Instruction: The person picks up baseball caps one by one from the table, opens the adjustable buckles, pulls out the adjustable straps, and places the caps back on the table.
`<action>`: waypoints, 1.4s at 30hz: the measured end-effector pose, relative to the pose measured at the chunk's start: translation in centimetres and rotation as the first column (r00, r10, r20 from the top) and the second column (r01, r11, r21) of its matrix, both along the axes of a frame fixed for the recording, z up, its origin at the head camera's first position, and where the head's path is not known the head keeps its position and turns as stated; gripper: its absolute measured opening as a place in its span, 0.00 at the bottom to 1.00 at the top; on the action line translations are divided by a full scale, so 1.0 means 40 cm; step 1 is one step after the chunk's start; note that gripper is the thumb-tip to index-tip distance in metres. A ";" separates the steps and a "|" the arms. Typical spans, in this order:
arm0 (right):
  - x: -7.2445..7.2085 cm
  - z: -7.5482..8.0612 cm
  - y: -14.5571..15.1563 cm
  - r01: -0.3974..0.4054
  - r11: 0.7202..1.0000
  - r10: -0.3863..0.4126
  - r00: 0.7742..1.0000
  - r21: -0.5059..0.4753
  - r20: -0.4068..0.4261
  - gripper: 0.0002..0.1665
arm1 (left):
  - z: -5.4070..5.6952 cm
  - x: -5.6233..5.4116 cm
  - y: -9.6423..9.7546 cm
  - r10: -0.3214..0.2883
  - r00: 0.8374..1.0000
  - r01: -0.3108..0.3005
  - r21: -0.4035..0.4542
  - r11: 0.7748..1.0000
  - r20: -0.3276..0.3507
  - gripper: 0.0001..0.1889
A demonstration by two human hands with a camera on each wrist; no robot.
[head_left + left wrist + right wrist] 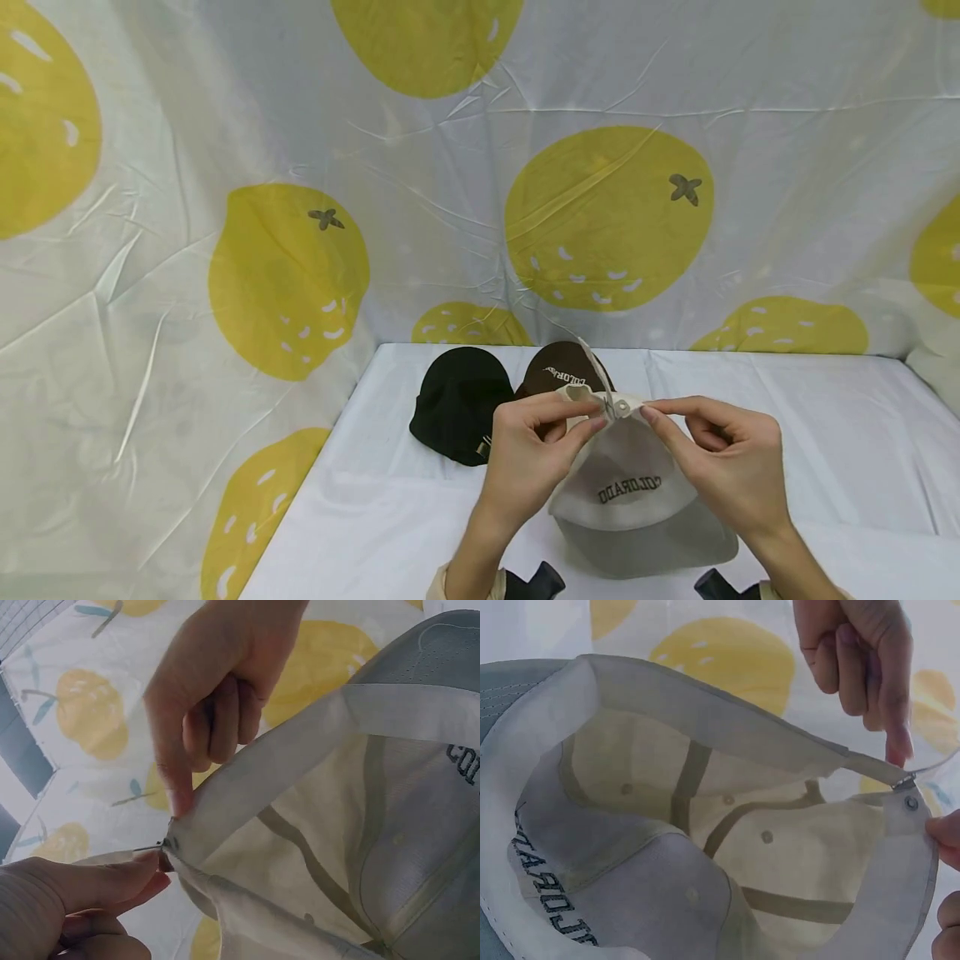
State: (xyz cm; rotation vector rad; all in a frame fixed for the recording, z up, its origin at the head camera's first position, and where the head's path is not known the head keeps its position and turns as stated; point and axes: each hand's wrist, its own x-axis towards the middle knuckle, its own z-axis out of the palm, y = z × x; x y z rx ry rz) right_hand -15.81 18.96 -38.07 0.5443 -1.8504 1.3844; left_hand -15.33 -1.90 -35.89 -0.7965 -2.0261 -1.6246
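A light grey-beige baseball cap (630,475) with COLORADO lettering hangs between the two hands, its inside visible in both wrist views. My left hand (536,454) pinches the back strap beside a small metal buckle (904,781). Across from it, my right hand (723,458) pinches the cap's back edge by a metal eyelet (910,802). The loose strap end (596,362) stands up above the buckle. In the head view the visor (652,542) points down toward the person. Fingers partly cover the strap on the left side.
Behind the hands, a black cap (461,400) and a dark brown cap (558,367) with light lettering sit on the white-covered table (847,450). A lemon-print cloth (442,192) hangs behind and to the left of the table.
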 end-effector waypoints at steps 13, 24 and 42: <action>-0.005 0.003 -0.004 0.010 0.999 -0.011 1.000 -0.045 -0.020 0.16 | -0.036 -0.009 0.057 0.267 0.928 -0.308 -0.132 0.942 -0.260 0.09; -0.011 0.000 -0.003 -0.019 0.999 0.018 1.000 -0.034 -0.024 0.17 | -0.043 -0.029 0.057 0.328 0.851 -0.407 -0.119 0.906 -0.410 0.07; -0.021 -0.022 -0.026 -0.081 0.994 0.093 0.981 0.078 -0.171 0.20 | -0.041 -0.044 0.042 0.267 0.892 -0.276 0.028 0.961 -0.365 0.06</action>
